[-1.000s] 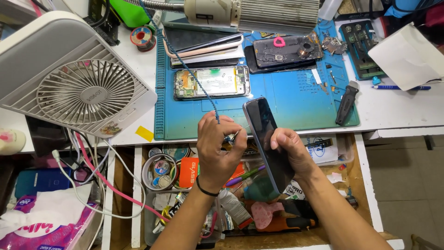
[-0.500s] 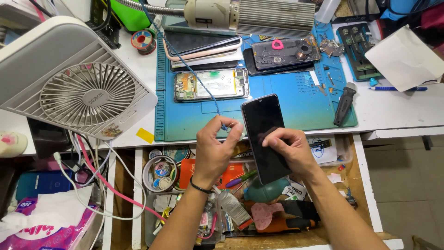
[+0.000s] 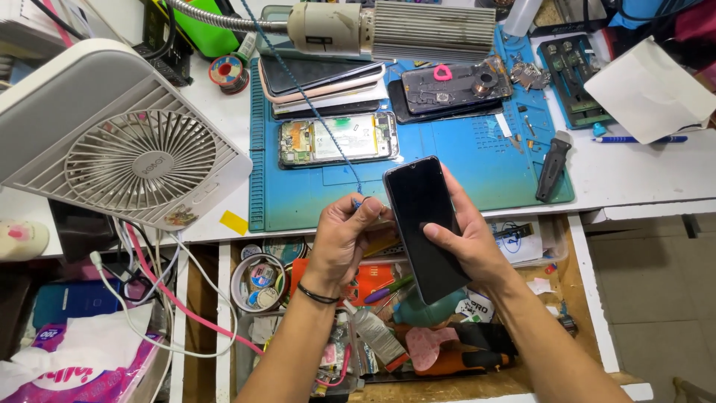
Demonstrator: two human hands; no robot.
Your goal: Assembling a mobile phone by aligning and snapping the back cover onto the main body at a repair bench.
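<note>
Drawer (image 3: 574, 298) at lower centre sits open, packed with a glue bottle (image 3: 377, 336), tape rolls (image 3: 257, 280) and small tools. Above it, right hand (image 3: 466, 239) grips a dark phone (image 3: 425, 224), now raised and more face-up than a second ago, while left hand (image 3: 343, 239) has fingers pinched shut on the blue cable (image 3: 313, 104) end, now at the phone's left edge. Beyond, on the blue mat (image 3: 477, 179) of the surface: an opened phone (image 3: 335, 140), upper centre.
</note>
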